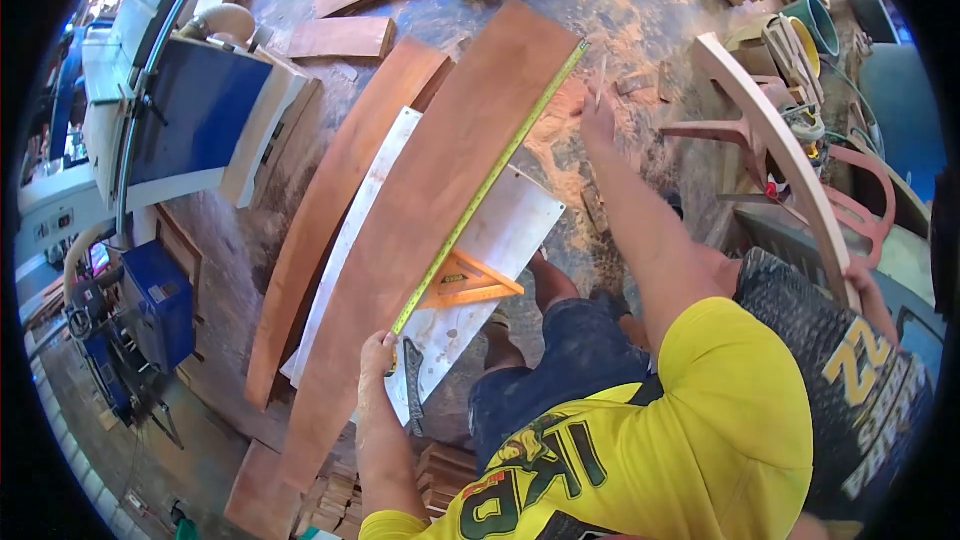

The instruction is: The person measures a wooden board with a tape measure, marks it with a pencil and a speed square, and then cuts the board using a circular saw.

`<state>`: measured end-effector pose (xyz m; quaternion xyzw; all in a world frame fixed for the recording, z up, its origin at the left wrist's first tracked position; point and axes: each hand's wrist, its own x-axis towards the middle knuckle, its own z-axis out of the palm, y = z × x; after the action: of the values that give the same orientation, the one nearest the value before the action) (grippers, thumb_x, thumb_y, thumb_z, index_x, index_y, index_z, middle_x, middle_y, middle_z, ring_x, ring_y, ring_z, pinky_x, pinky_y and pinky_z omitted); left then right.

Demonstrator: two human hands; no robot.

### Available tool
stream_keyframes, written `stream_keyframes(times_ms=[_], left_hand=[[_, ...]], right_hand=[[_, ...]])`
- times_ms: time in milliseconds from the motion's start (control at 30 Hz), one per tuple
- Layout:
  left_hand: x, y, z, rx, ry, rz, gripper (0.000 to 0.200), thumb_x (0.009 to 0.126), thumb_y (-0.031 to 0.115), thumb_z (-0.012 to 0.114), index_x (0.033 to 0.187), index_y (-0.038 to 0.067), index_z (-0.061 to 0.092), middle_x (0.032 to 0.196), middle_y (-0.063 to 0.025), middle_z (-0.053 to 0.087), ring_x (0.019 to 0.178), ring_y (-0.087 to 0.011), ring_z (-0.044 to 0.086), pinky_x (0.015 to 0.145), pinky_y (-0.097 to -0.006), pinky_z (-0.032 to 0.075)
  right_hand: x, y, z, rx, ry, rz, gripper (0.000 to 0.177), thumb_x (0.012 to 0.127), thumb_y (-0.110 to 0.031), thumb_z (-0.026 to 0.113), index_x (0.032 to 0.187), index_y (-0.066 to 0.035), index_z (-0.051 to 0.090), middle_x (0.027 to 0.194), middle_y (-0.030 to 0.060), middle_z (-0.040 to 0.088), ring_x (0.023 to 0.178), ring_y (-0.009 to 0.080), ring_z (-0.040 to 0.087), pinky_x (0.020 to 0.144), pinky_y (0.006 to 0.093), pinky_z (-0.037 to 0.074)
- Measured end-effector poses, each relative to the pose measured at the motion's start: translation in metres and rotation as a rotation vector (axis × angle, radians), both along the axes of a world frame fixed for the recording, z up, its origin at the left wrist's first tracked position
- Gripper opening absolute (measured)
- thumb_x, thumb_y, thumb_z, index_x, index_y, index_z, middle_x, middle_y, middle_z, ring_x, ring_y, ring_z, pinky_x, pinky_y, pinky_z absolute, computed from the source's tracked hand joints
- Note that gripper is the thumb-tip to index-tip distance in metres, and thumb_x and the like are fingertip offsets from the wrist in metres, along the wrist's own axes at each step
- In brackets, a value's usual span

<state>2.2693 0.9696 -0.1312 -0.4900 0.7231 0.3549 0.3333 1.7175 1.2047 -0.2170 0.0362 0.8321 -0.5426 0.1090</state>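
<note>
A long, curved brown board (440, 160) lies slantwise before me on a white worktop (525, 215). The yellow blade of a tape measure (490, 183) runs along its right edge, from the far end to the near part. My left hand (378, 352) is closed around the tape's case, at the board's near right edge. Near the far end, my right hand (598, 120) is raised, fingers closed on a thin stick that looks like a pencil. An orange speed square (470, 280) rests beside the tape, and a dark elongated tool (412, 385) lies near my left hand.
Another curved board (330, 210) lies to the left. A blue-sided machine (190, 110) stands further left. At right, a person in a dark shirt (820, 370) has a hand on a curved wooden piece (780, 140), near a plastic chair (850, 190). Sawdust covers the floor.
</note>
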Motion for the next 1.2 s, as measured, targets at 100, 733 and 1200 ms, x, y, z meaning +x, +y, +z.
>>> stream_keyframes(times_ms=[100,733,1200], left_hand=[[0.048,-0.003,-0.002,-0.087,0.008,-0.009,0.030,0.090,0.028,0.051,0.088,0.004,0.068,0.092,-0.0192,0.065,0.090,-0.0344,0.062,0.080,-0.0436,0.046],[0.222,-0.022,-0.009,-0.243,0.025,-0.096,0.036,0.090,0.034,0.052,0.091,0.002,0.068,0.095,-0.0200,0.066,0.094,-0.0367,0.062,0.083,-0.0452,0.047],[0.236,-0.028,-0.021,-0.216,-0.177,-0.169,0.048,0.089,0.042,0.052,0.106,0.000,0.066,0.110,-0.0227,0.063,0.106,-0.0360,0.060,0.089,-0.0455,0.047]], right_hand=[[0.079,0.020,-0.016,0.107,-0.124,0.034,0.034,0.097,-0.025,0.045,0.120,-0.001,0.054,0.070,0.0069,0.064,0.068,0.0150,0.061,0.068,0.0309,0.046],[0.392,0.060,0.085,0.103,-0.126,0.244,0.029,0.097,-0.025,0.044,0.105,-0.002,0.061,0.064,0.0047,0.060,0.060,0.0133,0.057,0.059,0.0291,0.046],[0.478,0.114,0.095,0.017,-0.287,0.350,0.026,0.098,-0.027,0.045,0.105,-0.005,0.058,0.063,0.0020,0.055,0.053,0.0111,0.051,0.053,0.0280,0.044]])
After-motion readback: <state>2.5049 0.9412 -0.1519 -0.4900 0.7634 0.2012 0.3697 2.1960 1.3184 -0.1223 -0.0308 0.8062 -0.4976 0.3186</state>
